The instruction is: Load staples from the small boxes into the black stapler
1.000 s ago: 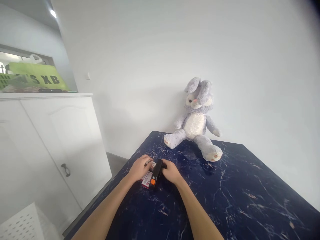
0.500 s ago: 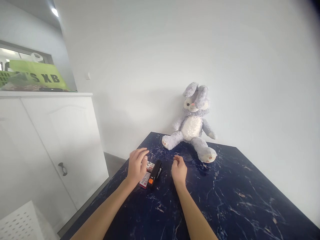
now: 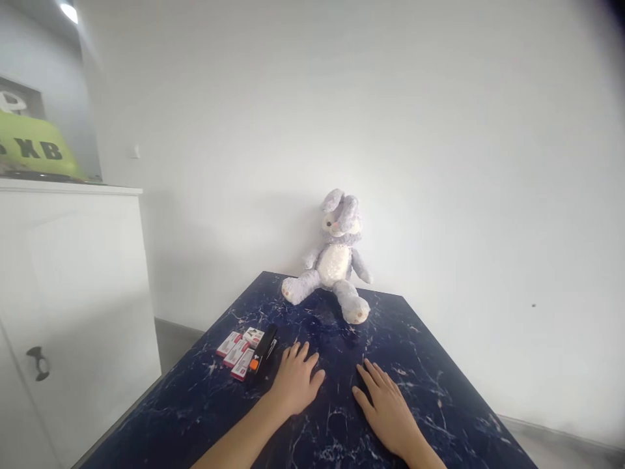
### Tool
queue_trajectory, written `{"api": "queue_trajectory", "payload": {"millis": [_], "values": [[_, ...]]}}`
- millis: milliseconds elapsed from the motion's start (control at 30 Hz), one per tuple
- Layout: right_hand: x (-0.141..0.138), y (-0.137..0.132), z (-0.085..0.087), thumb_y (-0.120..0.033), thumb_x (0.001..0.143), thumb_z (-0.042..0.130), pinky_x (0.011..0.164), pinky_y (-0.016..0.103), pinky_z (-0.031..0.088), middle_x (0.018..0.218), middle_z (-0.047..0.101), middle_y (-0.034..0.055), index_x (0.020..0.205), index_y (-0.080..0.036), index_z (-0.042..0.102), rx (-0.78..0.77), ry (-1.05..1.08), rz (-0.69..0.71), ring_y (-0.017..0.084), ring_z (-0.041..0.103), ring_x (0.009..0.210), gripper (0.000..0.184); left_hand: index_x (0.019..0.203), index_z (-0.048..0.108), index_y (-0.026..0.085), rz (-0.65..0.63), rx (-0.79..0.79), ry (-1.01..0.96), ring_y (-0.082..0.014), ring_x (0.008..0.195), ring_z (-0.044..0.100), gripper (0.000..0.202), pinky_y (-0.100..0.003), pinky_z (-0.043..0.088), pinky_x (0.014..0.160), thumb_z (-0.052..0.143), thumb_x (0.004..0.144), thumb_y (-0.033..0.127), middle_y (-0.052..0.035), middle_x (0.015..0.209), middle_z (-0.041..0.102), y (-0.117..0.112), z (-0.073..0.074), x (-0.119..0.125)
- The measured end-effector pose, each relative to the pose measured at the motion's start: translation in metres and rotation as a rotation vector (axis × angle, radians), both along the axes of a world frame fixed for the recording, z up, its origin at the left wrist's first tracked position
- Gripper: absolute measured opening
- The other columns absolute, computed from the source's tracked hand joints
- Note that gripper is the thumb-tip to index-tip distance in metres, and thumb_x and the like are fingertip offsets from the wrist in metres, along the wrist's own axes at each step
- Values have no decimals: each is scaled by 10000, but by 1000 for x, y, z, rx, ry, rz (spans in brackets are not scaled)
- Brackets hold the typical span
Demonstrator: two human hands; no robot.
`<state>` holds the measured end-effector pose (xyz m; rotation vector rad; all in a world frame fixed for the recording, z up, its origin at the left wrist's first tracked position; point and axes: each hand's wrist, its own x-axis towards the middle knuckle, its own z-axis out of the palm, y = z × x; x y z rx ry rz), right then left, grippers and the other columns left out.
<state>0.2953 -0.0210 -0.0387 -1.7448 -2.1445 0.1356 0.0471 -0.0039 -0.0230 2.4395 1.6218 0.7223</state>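
Observation:
My left hand (image 3: 297,379) lies palm down at the dark blue marbled table (image 3: 336,417), its fingers spread and nothing in them. Just left of it is a black stapler (image 3: 263,348) with an orange patch at its near end. Several small red-and-white boxes lie side by side against the stapler, among them a nearer box (image 3: 242,365) and a middle box (image 3: 236,352). Another small white box (image 3: 253,336) sits at their far end. On the right, my right hand (image 3: 383,400) is flat with fingers stretched out, holding nothing.
A grey plush rabbit (image 3: 334,264) sits at the table's far end, leaning toward the white wall (image 3: 439,163). To the left stands a white cabinet (image 3: 83,273) with a yellow-green bag (image 3: 36,146) on top.
My left hand has moved off the boxes to the right of the stapler, uncovering them. My right hand has opened from curled fingers and come nearer. The view has swung right.

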Motion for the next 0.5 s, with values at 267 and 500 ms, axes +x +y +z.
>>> {"api": "queue_trajectory", "payload": {"millis": [267, 500], "values": [[-3, -3, 15, -629, 934, 325, 1225, 487, 170, 1593, 263, 6, 1485, -274, 428, -114, -31, 2, 297, 177, 1492, 663, 1396, 552, 261, -46, -34, 65, -372, 1432, 334, 548, -599, 258, 1158, 341, 973, 537, -107, 1537, 419, -2, 7, 0], [0, -1, 7, -643, 936, 320, 1224, 494, 171, 1587, 277, 18, 1482, -270, 432, -94, -55, 11, 302, 193, 1488, 671, 1392, 553, 259, -52, -28, 39, -367, 1428, 341, 508, -590, 255, 1160, 397, 967, 491, -107, 1537, 419, -1, 4, -3]]}}
